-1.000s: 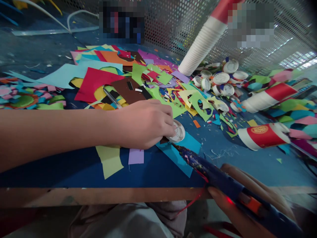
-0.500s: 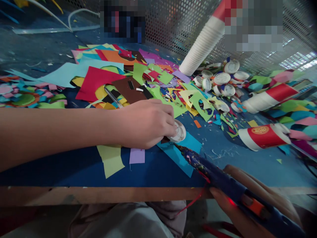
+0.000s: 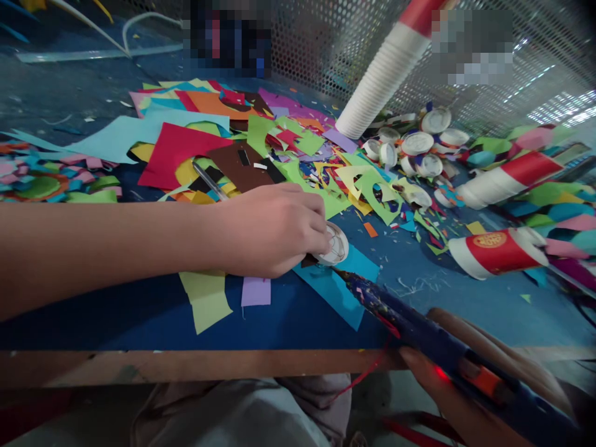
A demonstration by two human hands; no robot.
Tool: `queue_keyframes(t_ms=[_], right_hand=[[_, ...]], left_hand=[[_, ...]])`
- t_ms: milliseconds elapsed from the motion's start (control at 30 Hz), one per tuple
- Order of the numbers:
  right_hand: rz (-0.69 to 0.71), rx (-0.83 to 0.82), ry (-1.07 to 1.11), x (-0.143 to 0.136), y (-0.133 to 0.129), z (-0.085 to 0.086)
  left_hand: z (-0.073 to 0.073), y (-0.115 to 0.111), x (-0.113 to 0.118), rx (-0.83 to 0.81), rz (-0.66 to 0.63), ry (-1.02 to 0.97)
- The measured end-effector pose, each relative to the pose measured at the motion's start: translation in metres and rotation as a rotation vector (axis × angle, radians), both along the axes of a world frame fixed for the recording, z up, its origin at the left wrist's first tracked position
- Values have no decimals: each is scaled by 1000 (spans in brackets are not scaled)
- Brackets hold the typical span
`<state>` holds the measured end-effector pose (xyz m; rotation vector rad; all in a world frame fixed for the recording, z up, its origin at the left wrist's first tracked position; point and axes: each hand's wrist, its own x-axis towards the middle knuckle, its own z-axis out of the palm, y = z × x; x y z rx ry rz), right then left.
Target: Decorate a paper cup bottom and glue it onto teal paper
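Head view: a disc (image 3: pixel 338 246) – seemingly light, best rim-held – was pinched by left fingers (image 3: pixel 318 241), a glue gun (image 3: pixel 414 323) gripped by right fingers (image 3: pixel 418 365).

A bare left forearm (image 3: pixel 116 245), smooth in outline and gently tapered toward the wrist, is joined to an ungloved left hand (image 3: pixel 279 233) with softly rounded knuckles. The right hand (image 3: pixel 507 354) is likewise ungloved and partly hidden, its wrist so deeply shadowed that whether it is covered by a sleeve cannot be told. The lap is covered by loose, creased clothing, seen as pale grey cloth (image 3: pixel 242 415) in the middle and dull mauve-brown cloth (image 3: pixel 321 400) at the sides.
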<state>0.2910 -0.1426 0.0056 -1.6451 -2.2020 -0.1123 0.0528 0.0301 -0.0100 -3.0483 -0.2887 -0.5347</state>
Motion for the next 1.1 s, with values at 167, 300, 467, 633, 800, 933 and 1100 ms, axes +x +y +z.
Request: queue_keyframes(t_ms=[167, 300, 467, 633, 800, 933, 1100], right_hand=[[43, 6, -21, 8, 2, 1], [11, -37, 88, 9, 5, 3], [48, -81, 166, 8, 8, 9], [21, -95, 216, 9, 7, 5], [-18, -115, 254, 7, 7, -2], [-19, -97, 256, 4, 7, -5], [32, -125, 244, 3, 10, -1]], left_hand=[[1, -1, -1, -3, -5, -2], [0, 0, -2, -16, -14, -11], [-2, 0, -2, -23, -30, -37], [-2, 0, -3, 5, -29, -46], [-2, 0, -4, 34, -72, -57], [-2, 0, -4, 45, -88, -58], [-2, -1, -4, 58, -79, -62]])
